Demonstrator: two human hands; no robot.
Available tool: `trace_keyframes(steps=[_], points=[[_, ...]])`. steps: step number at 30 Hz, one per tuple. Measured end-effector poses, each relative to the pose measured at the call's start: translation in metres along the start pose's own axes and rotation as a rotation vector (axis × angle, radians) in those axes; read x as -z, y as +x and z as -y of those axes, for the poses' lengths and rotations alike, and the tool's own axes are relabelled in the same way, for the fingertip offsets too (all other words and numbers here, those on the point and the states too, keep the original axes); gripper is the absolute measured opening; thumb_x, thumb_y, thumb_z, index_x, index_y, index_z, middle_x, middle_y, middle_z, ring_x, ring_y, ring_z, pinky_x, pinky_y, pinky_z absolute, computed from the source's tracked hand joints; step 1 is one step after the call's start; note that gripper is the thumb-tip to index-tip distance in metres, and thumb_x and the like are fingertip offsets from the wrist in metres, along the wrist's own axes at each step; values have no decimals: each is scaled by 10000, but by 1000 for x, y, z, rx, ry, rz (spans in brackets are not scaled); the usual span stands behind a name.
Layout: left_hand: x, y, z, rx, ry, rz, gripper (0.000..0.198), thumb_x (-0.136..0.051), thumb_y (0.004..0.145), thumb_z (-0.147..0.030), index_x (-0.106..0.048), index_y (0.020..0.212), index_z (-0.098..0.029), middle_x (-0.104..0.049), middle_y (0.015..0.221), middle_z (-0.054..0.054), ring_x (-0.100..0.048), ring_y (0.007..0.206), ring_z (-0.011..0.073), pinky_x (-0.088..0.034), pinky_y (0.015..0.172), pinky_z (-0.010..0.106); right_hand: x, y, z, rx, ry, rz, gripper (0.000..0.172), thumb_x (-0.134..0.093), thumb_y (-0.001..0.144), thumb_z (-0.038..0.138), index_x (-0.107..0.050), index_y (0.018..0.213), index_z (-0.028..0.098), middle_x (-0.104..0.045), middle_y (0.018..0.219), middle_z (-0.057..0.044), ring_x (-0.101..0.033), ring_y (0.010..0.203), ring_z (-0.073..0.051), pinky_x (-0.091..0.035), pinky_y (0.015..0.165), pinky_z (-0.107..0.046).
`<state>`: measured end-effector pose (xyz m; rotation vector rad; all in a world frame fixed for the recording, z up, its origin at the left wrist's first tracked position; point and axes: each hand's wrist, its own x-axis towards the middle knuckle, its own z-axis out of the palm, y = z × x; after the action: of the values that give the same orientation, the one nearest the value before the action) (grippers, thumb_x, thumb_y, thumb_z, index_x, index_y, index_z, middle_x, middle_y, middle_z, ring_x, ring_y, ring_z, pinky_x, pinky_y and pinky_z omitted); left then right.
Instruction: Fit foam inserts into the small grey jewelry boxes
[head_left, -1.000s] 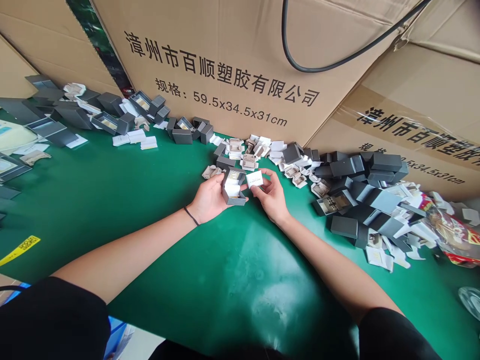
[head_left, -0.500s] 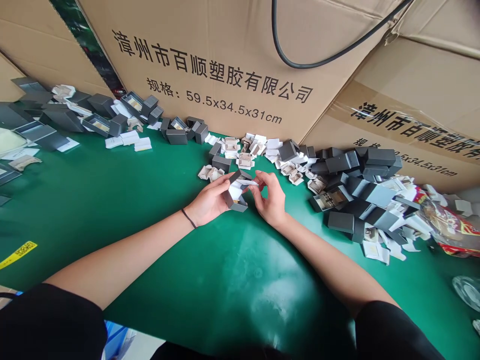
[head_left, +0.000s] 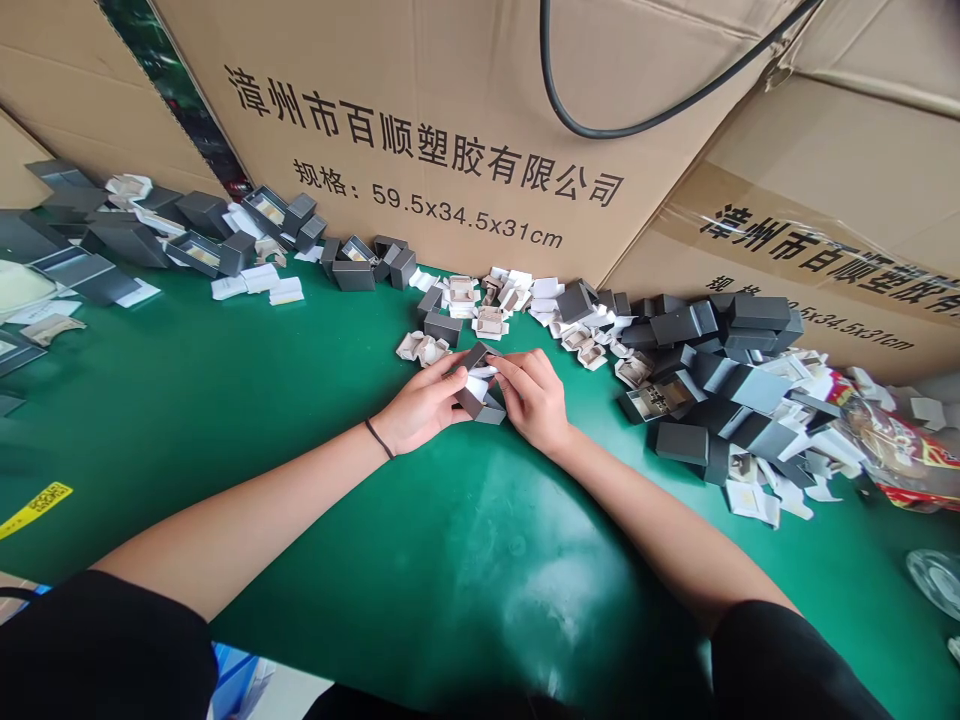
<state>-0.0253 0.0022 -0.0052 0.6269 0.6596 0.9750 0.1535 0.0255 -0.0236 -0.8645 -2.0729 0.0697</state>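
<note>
A small dark grey box (head_left: 474, 402) stands open between my hands, above the green table (head_left: 360, 580). My left hand (head_left: 421, 408) grips it from the left side. White paper (head_left: 478, 386) shows inside the box. My right hand (head_left: 534, 398) is at the box's right side, fingers pinched together at the opening; what lies between the fingertips is too small to tell. Just behind the box are crumpled white and grey paper inserts (head_left: 422, 347) and a dark box (head_left: 442, 328).
Dark boxes and paper pieces pile up at the right (head_left: 757, 385) and back left (head_left: 127, 238). Large cardboard cartons (head_left: 450, 80) wall the back, with a black cable (head_left: 600, 132) hanging down. A red food packet (head_left: 900, 450) lies far right.
My right fingers have moved left and in to the box's opening, and the white paper sits lower inside it. The box has turned slightly in my left hand.
</note>
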Motion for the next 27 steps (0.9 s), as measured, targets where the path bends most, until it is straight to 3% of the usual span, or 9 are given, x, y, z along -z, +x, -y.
trace_keyframes(steps=[6, 11, 15, 20, 27], points=[[2, 0, 0, 11, 26, 5, 259, -584, 839, -220, -587, 1098, -231, -638, 998, 46, -593, 857, 148, -493, 778, 322, 1, 1, -4, 8, 25, 56, 298, -385, 943, 256, -597, 1152, 243, -657, 950, -77, -561, 813, -198, -492, 731, -361], [3, 1, 2, 16, 21, 28, 243, -575, 848, -227, -595, 1090, -237, -646, 1005, 44, -604, 887, 156, -502, 821, 362, 1, 1, -10, 5, 35, -28, 209, -468, 918, 286, -624, 1048, 237, -667, 835, -52, -539, 726, -180, -486, 666, -325], [3, 2, 1, 23, 11, 45, 182, -558, 860, -236, -607, 1036, -228, -654, 1015, 48, -616, 943, 187, -494, 877, 442, 1, -1, -17, 53, -44, -28, 189, -502, 901, 313, -652, 1000, 256, -658, 862, -55, -533, 795, -197, -475, 706, -349], [4, 1, -2, 48, 1, 40, 141, -563, 853, -225, -597, 988, -203, -652, 1003, 51, -635, 937, 189, -484, 910, 478, -2, -3, -16, 122, -221, 62, 301, -476, 910, 304, -586, 1177, 223, -597, 823, -72, -517, 767, -192, -461, 642, -317], [4, 0, -5, 5, -55, -26, 100, -569, 844, -213, -582, 940, -187, -646, 1004, 56, -635, 920, 175, -501, 893, 450, -8, -3, -2, 154, -422, 289, 484, -418, 865, 146, -416, 1349, 142, -593, 858, -79, -534, 757, -179, -446, 535, -251]])
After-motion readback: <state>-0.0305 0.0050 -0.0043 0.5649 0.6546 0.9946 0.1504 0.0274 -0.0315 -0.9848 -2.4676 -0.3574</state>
